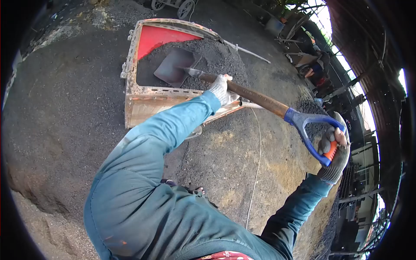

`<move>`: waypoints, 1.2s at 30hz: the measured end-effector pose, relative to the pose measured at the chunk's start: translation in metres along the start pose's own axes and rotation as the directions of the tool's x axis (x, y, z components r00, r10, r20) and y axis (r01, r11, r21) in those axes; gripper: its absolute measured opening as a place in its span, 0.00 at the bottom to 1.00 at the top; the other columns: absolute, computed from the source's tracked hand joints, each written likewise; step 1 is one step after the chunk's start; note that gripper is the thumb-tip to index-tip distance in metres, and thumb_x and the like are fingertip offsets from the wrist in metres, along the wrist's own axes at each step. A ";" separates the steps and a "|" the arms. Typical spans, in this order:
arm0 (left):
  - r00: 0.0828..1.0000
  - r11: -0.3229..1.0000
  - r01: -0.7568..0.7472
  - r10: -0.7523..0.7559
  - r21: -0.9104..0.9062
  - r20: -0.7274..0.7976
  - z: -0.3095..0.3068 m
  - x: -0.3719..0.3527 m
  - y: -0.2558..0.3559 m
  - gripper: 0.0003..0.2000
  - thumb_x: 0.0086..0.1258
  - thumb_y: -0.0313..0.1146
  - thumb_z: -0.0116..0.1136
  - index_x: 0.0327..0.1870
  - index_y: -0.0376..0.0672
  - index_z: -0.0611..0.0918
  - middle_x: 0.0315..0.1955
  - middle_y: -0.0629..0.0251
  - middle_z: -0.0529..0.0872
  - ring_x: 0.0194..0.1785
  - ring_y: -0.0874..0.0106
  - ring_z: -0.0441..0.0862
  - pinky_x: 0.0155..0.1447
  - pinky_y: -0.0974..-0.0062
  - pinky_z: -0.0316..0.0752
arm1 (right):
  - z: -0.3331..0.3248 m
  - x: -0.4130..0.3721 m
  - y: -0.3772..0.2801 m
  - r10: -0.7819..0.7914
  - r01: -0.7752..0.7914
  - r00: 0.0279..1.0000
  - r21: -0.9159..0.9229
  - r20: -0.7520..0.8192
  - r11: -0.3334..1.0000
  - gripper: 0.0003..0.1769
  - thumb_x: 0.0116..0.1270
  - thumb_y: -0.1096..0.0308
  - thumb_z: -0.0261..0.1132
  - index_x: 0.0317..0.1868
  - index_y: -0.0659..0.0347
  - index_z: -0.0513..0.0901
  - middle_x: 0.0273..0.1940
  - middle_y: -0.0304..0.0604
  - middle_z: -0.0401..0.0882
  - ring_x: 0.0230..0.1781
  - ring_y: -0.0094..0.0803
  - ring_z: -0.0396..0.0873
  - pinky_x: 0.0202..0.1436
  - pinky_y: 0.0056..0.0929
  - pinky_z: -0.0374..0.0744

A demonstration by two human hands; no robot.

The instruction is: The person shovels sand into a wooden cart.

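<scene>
Dark, gritty ground of an open yard, seen from above the worker's head. A rusted box with a red inner wall stands on it, heaped with black grit. The shovel lies slantwise across the box's near corner. Its blade rests face up on the grit inside the box, and its wooden shaft runs down to the right.

The left hand, in a white knit glove, grips the shaft just behind the blade socket, over the box's near rim, with its fingers closed together round the wood. The right hand, in a grey glove, holds the blue grip at the shaft's far end, with its fingers curled round the orange crossbar. Both sleeves are teal.

A thin cord trails over the ground between the arms. A metal rod juts out past the box's far side. A wheel shows at the top edge.
</scene>
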State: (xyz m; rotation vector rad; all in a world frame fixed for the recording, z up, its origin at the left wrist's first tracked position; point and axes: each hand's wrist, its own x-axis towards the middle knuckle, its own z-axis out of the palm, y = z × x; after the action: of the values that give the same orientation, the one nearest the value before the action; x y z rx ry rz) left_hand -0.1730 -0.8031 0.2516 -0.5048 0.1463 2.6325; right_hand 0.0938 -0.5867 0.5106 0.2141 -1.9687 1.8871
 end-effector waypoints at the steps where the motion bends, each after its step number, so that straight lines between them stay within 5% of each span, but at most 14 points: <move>1: 0.998 0.997 -0.054 0.051 0.064 0.044 0.009 -0.021 0.003 0.16 0.61 0.38 0.63 0.43 0.46 0.70 0.36 0.61 0.75 0.39 0.60 0.79 0.45 0.53 0.81 | -0.005 -0.004 0.000 -0.039 0.038 0.999 0.026 0.029 0.999 0.27 0.68 0.65 0.60 0.64 0.70 0.70 0.26 0.38 0.71 0.13 0.24 0.70 0.13 0.24 0.73; 5: 0.950 0.951 -0.309 0.308 0.001 0.050 -0.011 0.040 0.027 0.17 0.60 0.38 0.64 0.44 0.47 0.69 0.37 0.61 0.75 0.41 0.59 0.78 0.45 0.51 0.80 | 0.018 -0.007 0.035 0.113 -0.110 0.988 0.035 -0.107 0.993 0.24 0.64 0.67 0.62 0.59 0.69 0.73 0.26 0.40 0.73 0.16 0.26 0.74 0.16 0.24 0.73; 9: 0.987 0.950 -0.137 0.155 0.279 -0.043 -0.031 0.035 0.040 0.16 0.61 0.40 0.62 0.43 0.45 0.69 0.37 0.61 0.75 0.41 0.60 0.78 0.47 0.51 0.79 | 0.032 -0.031 0.067 0.107 -0.100 0.985 0.057 -0.134 0.993 0.24 0.64 0.70 0.61 0.61 0.67 0.72 0.26 0.40 0.73 0.14 0.27 0.73 0.16 0.27 0.76; 10: 0.993 0.983 -0.073 0.087 0.169 -0.082 -0.026 0.022 0.036 0.15 0.62 0.39 0.61 0.43 0.46 0.70 0.37 0.61 0.76 0.40 0.60 0.78 0.47 0.51 0.79 | 0.026 -0.045 0.063 0.099 -0.089 0.985 0.076 -0.143 0.993 0.26 0.64 0.70 0.61 0.62 0.68 0.71 0.26 0.40 0.73 0.14 0.27 0.72 0.16 0.27 0.76; 15: 0.990 0.947 -0.016 -0.029 0.320 0.135 0.005 -0.047 -0.026 0.20 0.63 0.41 0.66 0.47 0.45 0.69 0.35 0.61 0.78 0.42 0.62 0.80 0.47 0.51 0.78 | -0.084 -0.114 0.090 0.024 0.035 0.955 0.193 -0.297 0.981 0.35 0.63 0.67 0.64 0.69 0.65 0.63 0.28 0.40 0.72 0.14 0.27 0.72 0.13 0.27 0.75; 18: 0.947 0.906 -0.016 -0.122 0.423 0.298 0.014 -0.042 -0.075 0.18 0.64 0.41 0.67 0.45 0.44 0.72 0.33 0.59 0.80 0.38 0.63 0.81 0.46 0.56 0.79 | -0.137 -0.190 0.145 0.228 -0.113 0.844 0.254 -0.486 0.960 0.36 0.63 0.67 0.65 0.70 0.61 0.62 0.27 0.40 0.72 0.16 0.29 0.73 0.18 0.31 0.76; 21: 0.863 0.774 -0.169 -0.183 0.610 0.471 0.011 -0.029 -0.135 0.13 0.64 0.34 0.66 0.41 0.42 0.74 0.26 0.59 0.83 0.32 0.63 0.83 0.43 0.60 0.80 | -0.176 -0.266 0.233 0.512 -0.390 0.549 0.339 -0.661 0.856 0.12 0.61 0.69 0.59 0.45 0.62 0.75 0.20 0.40 0.72 0.14 0.31 0.72 0.14 0.27 0.74; 22: 0.876 0.774 -0.145 -0.188 0.616 0.443 0.007 -0.026 -0.158 0.12 0.63 0.30 0.66 0.40 0.41 0.74 0.26 0.59 0.83 0.31 0.63 0.83 0.42 0.60 0.80 | -0.178 -0.283 0.256 0.581 -0.412 0.487 0.415 -0.651 0.811 0.04 0.62 0.70 0.57 0.37 0.59 0.74 0.20 0.39 0.71 0.13 0.31 0.71 0.15 0.27 0.73; 24: 0.913 0.730 -0.125 -0.180 0.672 0.366 -0.017 -0.015 -0.192 0.12 0.61 0.25 0.66 0.39 0.41 0.74 0.26 0.58 0.83 0.31 0.63 0.83 0.41 0.60 0.81 | -0.189 -0.314 0.295 0.712 -0.472 0.301 0.549 -0.635 0.689 0.05 0.63 0.74 0.54 0.38 0.62 0.75 0.20 0.38 0.70 0.14 0.30 0.69 0.14 0.26 0.72; 27: 0.991 0.725 0.090 -0.135 0.683 0.012 -0.096 0.054 -0.227 0.12 0.62 0.22 0.64 0.39 0.40 0.72 0.26 0.62 0.77 0.28 0.66 0.79 0.36 0.65 0.81 | -0.212 -0.362 0.353 0.776 -0.505 0.283 0.600 -0.564 0.620 0.09 0.60 0.75 0.59 0.42 0.66 0.77 0.22 0.39 0.73 0.16 0.29 0.71 0.16 0.27 0.74; 29: 0.950 0.722 0.304 -0.183 0.622 -0.253 -0.145 0.113 -0.211 0.11 0.61 0.23 0.63 0.38 0.42 0.72 0.25 0.63 0.76 0.27 0.66 0.76 0.35 0.65 0.78 | -0.199 -0.352 0.372 0.695 -0.665 0.299 0.380 -0.654 0.643 0.07 0.58 0.76 0.58 0.38 0.66 0.76 0.24 0.42 0.76 0.16 0.31 0.74 0.16 0.29 0.75; 30: 0.963 0.712 0.266 -0.168 0.650 -0.210 -0.153 0.121 -0.224 0.11 0.60 0.24 0.63 0.37 0.43 0.72 0.24 0.64 0.75 0.27 0.63 0.76 0.37 0.60 0.77 | -0.203 -0.343 0.361 0.763 -0.585 0.197 0.551 -0.616 0.596 0.07 0.58 0.76 0.59 0.38 0.66 0.76 0.25 0.43 0.77 0.17 0.32 0.75 0.17 0.30 0.76; 33: 0.966 0.718 0.257 -0.167 0.647 -0.198 -0.138 0.109 -0.232 0.08 0.62 0.28 0.64 0.34 0.51 0.75 0.25 0.65 0.77 0.30 0.61 0.77 0.42 0.52 0.75 | -0.229 -0.343 0.407 0.804 -0.654 0.140 0.555 -0.578 0.514 0.13 0.60 0.76 0.61 0.47 0.66 0.78 0.26 0.44 0.79 0.19 0.32 0.77 0.19 0.33 0.78; 36: 0.950 0.719 0.293 -0.290 0.631 -0.111 -0.106 0.074 -0.272 0.08 0.62 0.31 0.65 0.32 0.51 0.75 0.28 0.65 0.78 0.38 0.60 0.77 0.48 0.53 0.74 | -0.272 -0.346 0.436 0.671 -0.832 0.148 0.275 -0.726 0.482 0.13 0.58 0.77 0.62 0.45 0.67 0.79 0.27 0.47 0.81 0.19 0.33 0.79 0.19 0.34 0.78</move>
State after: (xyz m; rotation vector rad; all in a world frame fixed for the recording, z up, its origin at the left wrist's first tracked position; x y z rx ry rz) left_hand -0.0764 -0.5493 0.1209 -0.2578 0.8662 2.0811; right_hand 0.2903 -0.3434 -0.0241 -1.7491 -1.6053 1.6781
